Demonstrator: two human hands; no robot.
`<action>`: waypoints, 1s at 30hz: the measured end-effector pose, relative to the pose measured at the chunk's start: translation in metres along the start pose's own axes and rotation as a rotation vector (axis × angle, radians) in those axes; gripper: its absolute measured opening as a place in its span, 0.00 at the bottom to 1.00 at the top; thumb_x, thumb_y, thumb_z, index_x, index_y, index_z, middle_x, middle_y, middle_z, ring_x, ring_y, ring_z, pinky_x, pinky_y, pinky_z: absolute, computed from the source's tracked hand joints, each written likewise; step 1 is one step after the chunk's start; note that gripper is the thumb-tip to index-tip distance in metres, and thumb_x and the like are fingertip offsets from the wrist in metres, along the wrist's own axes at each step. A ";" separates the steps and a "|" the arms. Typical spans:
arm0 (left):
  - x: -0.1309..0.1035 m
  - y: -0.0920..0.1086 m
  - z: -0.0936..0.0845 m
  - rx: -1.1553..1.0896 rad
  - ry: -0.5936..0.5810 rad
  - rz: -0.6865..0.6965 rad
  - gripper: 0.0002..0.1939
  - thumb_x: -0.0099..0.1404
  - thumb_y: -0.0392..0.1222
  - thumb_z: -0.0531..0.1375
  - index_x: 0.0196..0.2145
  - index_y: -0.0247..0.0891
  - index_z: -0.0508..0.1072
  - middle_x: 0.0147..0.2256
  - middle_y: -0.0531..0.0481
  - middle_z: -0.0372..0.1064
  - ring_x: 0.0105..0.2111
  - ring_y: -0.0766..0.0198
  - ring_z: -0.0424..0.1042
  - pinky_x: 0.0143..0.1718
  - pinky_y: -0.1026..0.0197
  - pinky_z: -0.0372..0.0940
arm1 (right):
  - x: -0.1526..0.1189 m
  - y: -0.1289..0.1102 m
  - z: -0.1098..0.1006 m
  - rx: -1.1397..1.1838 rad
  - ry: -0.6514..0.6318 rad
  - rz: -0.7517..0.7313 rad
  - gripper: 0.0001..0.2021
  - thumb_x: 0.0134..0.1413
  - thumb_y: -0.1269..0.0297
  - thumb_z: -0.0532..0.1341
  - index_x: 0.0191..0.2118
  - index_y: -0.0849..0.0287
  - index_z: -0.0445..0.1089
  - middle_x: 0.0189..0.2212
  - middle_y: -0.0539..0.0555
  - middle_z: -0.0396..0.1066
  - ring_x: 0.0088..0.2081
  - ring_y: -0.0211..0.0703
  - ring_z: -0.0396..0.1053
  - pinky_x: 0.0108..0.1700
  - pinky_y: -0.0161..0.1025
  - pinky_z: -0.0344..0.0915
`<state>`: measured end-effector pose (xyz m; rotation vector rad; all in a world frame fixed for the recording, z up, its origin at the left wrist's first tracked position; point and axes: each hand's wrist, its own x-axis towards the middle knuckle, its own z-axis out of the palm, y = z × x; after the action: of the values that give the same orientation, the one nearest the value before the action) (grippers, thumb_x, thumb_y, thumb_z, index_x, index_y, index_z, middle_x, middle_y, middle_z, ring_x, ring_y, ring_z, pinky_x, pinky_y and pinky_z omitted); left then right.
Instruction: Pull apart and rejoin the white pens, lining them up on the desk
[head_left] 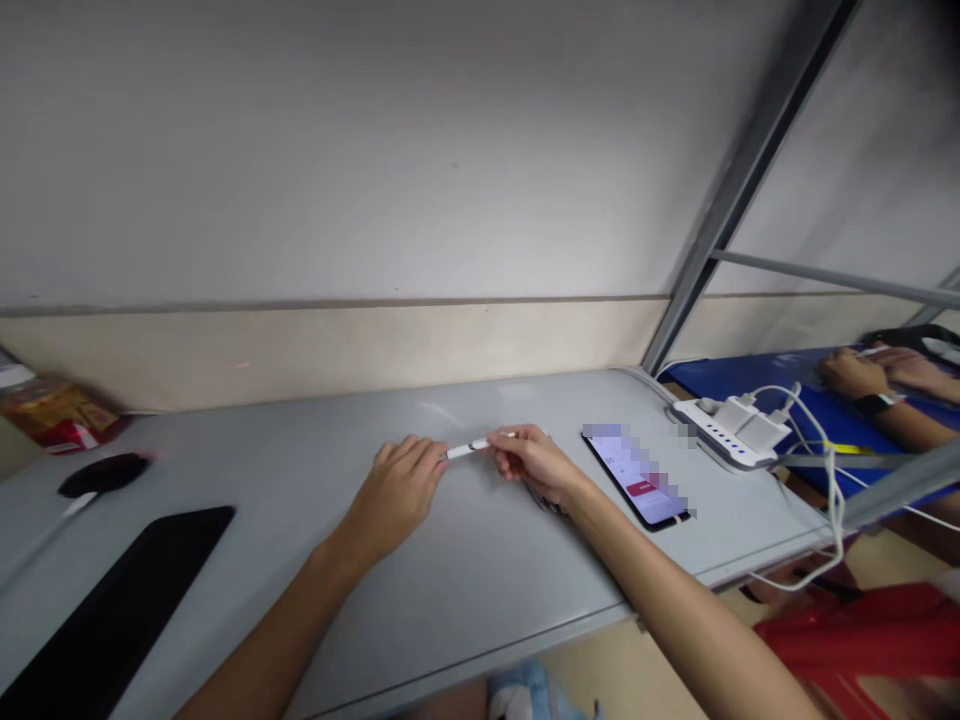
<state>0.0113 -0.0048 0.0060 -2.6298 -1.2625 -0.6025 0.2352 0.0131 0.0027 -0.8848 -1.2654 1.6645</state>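
Observation:
A slim white pen-like stick with dark markings spans the gap between my two hands, just above the grey desk. My left hand is closed around its left end. At the other end, my right hand pinches it between thumb and fingers, and a pale tip shows past the thumb. Partly hidden beneath my right wrist is a small dark, thin object whose kind I cannot make out. To the right of that hand lies a phone with its screen lit.
A white power strip with plugged-in chargers and looping cables sits at the desk's right end. Leftward are a black mat, a dark oval object and a bottle. Another person's hands rest over a blue table.

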 end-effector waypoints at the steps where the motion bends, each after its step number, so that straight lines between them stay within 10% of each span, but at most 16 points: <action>1: 0.000 0.000 0.001 -0.051 -0.008 -0.026 0.13 0.72 0.41 0.47 0.47 0.39 0.67 0.40 0.47 0.71 0.41 0.58 0.66 0.41 0.55 0.57 | 0.001 0.001 0.003 0.002 0.080 -0.086 0.14 0.52 0.57 0.64 0.25 0.64 0.71 0.19 0.50 0.65 0.22 0.32 0.61 0.26 0.31 0.56; 6: -0.002 -0.002 -0.002 -0.223 -0.035 -0.083 0.15 0.73 0.43 0.44 0.50 0.40 0.65 0.46 0.48 0.69 0.47 0.60 0.66 0.48 0.54 0.57 | 0.004 -0.002 0.003 0.364 0.171 -0.166 0.08 0.52 0.61 0.64 0.34 0.61 0.73 0.35 0.53 0.71 0.39 0.38 0.68 0.37 0.33 0.64; 11: -0.002 -0.005 -0.003 -0.226 -0.016 -0.147 0.16 0.72 0.44 0.43 0.47 0.39 0.67 0.43 0.47 0.70 0.44 0.59 0.67 0.46 0.54 0.58 | 0.004 -0.006 -0.013 0.680 0.088 -0.144 0.10 0.57 0.63 0.60 0.46 0.53 0.67 0.23 0.45 0.60 0.20 0.31 0.56 0.22 0.29 0.56; 16: 0.000 -0.010 -0.001 -0.134 0.007 -0.238 0.16 0.71 0.47 0.45 0.43 0.39 0.68 0.42 0.47 0.71 0.43 0.57 0.67 0.45 0.53 0.59 | 0.003 -0.007 -0.016 0.636 0.077 -0.214 0.14 0.58 0.67 0.59 0.49 0.44 0.62 0.20 0.42 0.52 0.17 0.29 0.44 0.18 0.26 0.41; 30: -0.003 -0.024 0.003 0.139 -0.057 -0.380 0.17 0.69 0.47 0.46 0.42 0.37 0.69 0.44 0.42 0.71 0.45 0.50 0.66 0.43 0.49 0.62 | 0.003 -0.010 -0.016 0.531 0.057 -0.252 0.14 0.59 0.63 0.59 0.50 0.46 0.60 0.21 0.42 0.52 0.17 0.29 0.42 0.18 0.27 0.38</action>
<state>-0.0079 0.0090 0.0014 -2.3247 -1.7716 -0.4723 0.2501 0.0231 0.0082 -0.4266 -0.7938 1.6412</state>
